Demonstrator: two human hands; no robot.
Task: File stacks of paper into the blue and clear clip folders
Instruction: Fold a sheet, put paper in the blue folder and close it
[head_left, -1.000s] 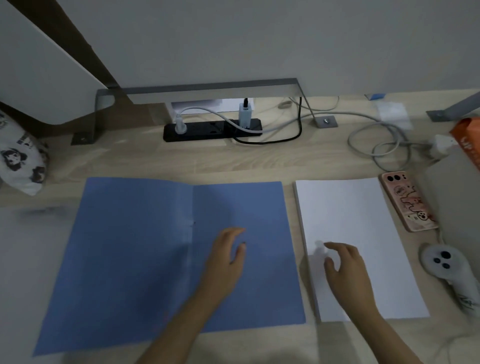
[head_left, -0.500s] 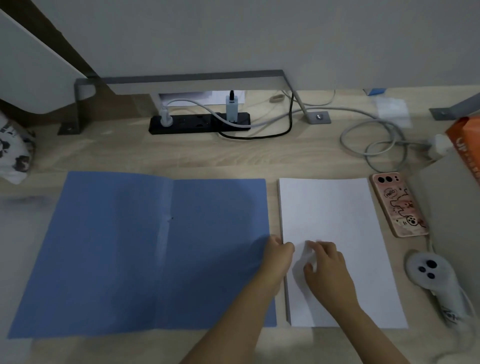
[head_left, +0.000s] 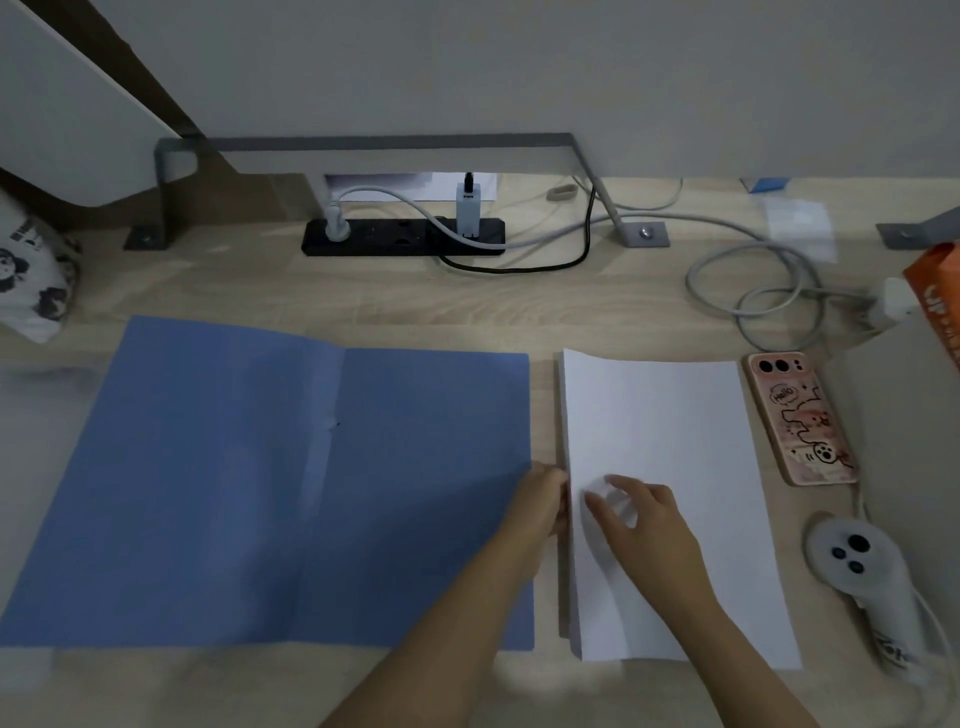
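Note:
A blue folder (head_left: 260, 483) lies open and flat on the wooden desk, filling the left half. To its right sits a white paper stack (head_left: 670, 441), its left edge raised a little off the desk. My left hand (head_left: 540, 506) is at that left edge, fingers under or against it. My right hand (head_left: 644, 525) rests on top of the stack near the same edge, fingers bent onto the top sheet. No clear folder is in view.
A phone in a pink case (head_left: 797, 415) lies right of the paper. A white controller (head_left: 862, 577) sits at the near right. A black power strip (head_left: 405, 236), grey cables (head_left: 758, 291) and a grey metal frame (head_left: 363, 143) line the back. An orange box (head_left: 940, 296) stands far right.
My left hand moved from the middle of the blue folder to the paper stack's left edge. The right hand slid left on the stack, whose left edge has lifted.

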